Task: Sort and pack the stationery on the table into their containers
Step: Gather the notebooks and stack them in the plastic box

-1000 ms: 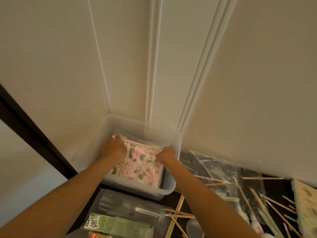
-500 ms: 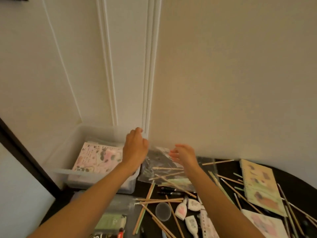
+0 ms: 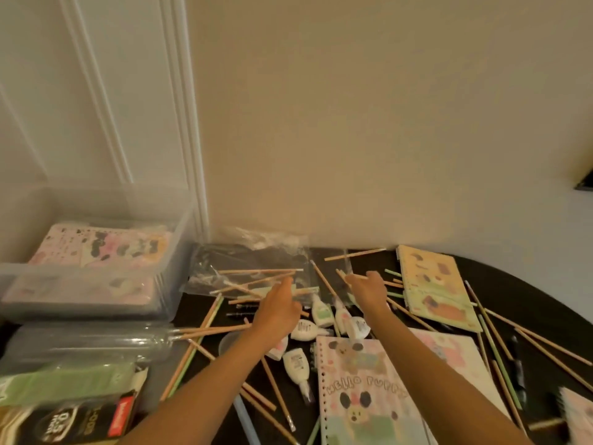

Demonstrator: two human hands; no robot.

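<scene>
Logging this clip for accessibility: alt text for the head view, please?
A person's left grip and right grip reach, empty, over pencils scattered on a dark table. A clear bin holding notebooks stands left; a Hello Puppy notebook and correction tapes lie near.

1 head-worn wide-angle view, facing forward and down, close above table (image 3: 545, 303)

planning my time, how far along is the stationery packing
Done: patterned notebooks lie in the clear bin. In hand: nothing visibly; left hand and right hand reach over scattered pencils. Left: the pencils, white correction tapes, the Hello Puppy notebook and yellow notebook.
</scene>
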